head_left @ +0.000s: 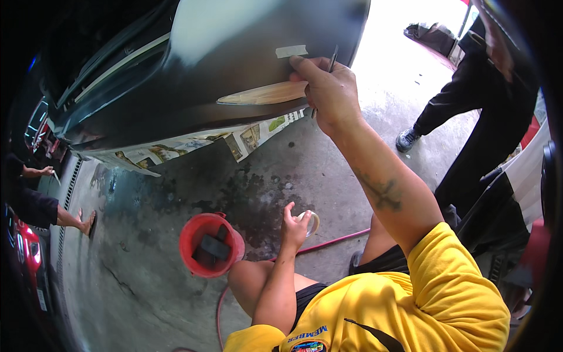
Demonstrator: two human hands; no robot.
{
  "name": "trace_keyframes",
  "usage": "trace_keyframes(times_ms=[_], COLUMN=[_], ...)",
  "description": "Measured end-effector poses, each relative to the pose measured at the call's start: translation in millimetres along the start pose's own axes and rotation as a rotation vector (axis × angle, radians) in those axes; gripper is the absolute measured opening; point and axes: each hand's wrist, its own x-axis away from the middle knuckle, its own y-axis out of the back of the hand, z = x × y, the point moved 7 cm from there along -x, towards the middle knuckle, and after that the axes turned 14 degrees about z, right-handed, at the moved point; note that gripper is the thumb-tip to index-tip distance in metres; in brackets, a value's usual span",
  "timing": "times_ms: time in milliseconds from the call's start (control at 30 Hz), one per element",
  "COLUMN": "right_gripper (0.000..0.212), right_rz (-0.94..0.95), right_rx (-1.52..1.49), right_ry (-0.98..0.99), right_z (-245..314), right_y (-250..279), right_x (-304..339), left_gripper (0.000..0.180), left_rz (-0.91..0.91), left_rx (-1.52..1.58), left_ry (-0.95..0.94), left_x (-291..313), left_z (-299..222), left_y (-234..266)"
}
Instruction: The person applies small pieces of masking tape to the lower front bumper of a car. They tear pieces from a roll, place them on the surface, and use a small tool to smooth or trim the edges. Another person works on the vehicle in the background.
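Note:
My right hand [335,94] is raised to a dark car bumper [193,97]. Its fingers are closed around a slim, dark, pen-like tool [333,57] whose exact kind I cannot make out. The thumb and index fingertip meet at the lower edge of a short strip of pale tape [284,51] on the bumper. Just below the strip, a long pointed inset [252,95] looks covered with beige masking tape. Lower down, over the floor by my knee, my left hand [292,230] holds a roll of masking tape [316,223] by its ring.
Newspaper sheets [243,142] hang along the bumper's lower edge. A red bucket [186,249] with dark blocks inside stands on the partly wet concrete. A red hose [337,241] runs past my legs. One person in dark trousers [492,111] stands at right; another person's leg [69,218] shows far left.

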Motion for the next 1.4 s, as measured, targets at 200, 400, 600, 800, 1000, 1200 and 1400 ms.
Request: trace_keyframes(times_ms=[200,400,600,800,1000,1200,1400], right_gripper=[0.024,0.025,0.024,0.025,0.026,0.024,0.026], right_rz=[-0.002,0.001,-0.011,0.009,0.060,0.036,0.063], right_rx=[0.113,0.152,0.088,0.233,0.473,0.696,0.894], right_ry=[0.066,0.072,0.031,0.064,0.174,0.151,0.156], right_z=[6.3,13.3,10.0,16.9,30.3,49.4,68.6], right_y=[4.8,6.8,8.8,14.0,20.3,21.4,19.4], right_x=[-2.5,-2.5,-5.4,-9.3,-16.2,-15.2,-21.6], left_gripper=[0.073,0.073,0.069,0.070,0.071,0.074,0.075], left_rz=[0.004,-0.005,0.009,0.010,0.003,0.028,0.037], left_rx=[0.039,0.014,-0.012,-0.003,0.007,0.035,0.047], left_ry=[-0.024,-0.036,0.014,0.010,-0.022,-0.012,0.006], left_x=[1.9,2.1,12.0,9.8,9.5,5.8,5.1], left_z=[-5.0,-4.7,-25.9,-22.8,-21.2,-13.0,-10.7], left_y=[-1.7,0.7,1.8,0.9,0.2,-2.7,-1.5])
